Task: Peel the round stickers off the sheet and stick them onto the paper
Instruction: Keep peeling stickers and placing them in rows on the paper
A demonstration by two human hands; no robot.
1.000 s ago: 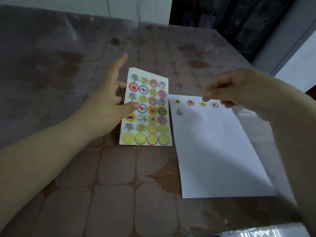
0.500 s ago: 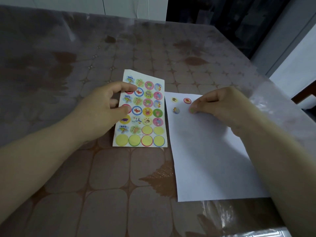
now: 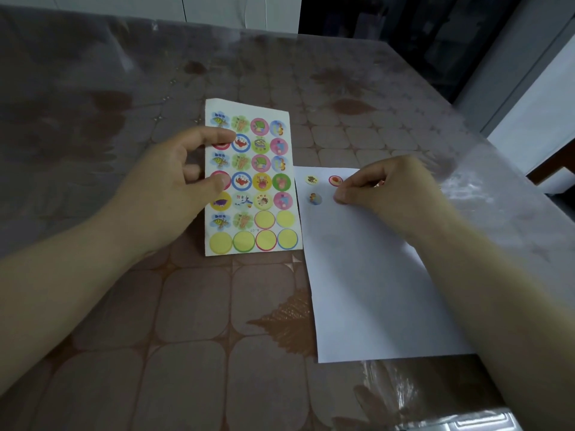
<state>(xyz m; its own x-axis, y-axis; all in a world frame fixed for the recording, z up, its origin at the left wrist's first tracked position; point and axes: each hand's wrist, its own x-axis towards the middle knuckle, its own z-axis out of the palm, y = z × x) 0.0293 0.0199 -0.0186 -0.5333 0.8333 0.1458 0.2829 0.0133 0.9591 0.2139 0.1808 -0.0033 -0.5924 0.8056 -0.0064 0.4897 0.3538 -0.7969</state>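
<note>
**Desk:** What is the left hand doing?

**Photographer:** It rests on the sticker sheet. The forefinger tip and thumb tip press down on the sheet's left edge, and the other fingers curl loosely above it. It grasps nothing.

**Desk:** And the right hand?

**Photographer:** It is curled, its fingertips bunched and pushed against the far end of the white paper. I cannot tell whether a sticker sits under those tips, because they cover the spot.

**Desk:** Where are the stickers?

**Photographer:** Most fill the sheet, which lies flat on the patterned table. It reaches from under the left fingertips toward the right hand and lies just beside the paper's left edge. The rows nearest the left wrist show bare yellow circles. Three stuck stickers sit on the paper just left of the right fingertips, two in a row and one below the first. A speck of colour shows between the right hand's fingers, too small to identify.

**Desk:** And the paper itself?

**Photographer:** It lies flat on the table, running from the right fingertips back under the right forearm.
</note>
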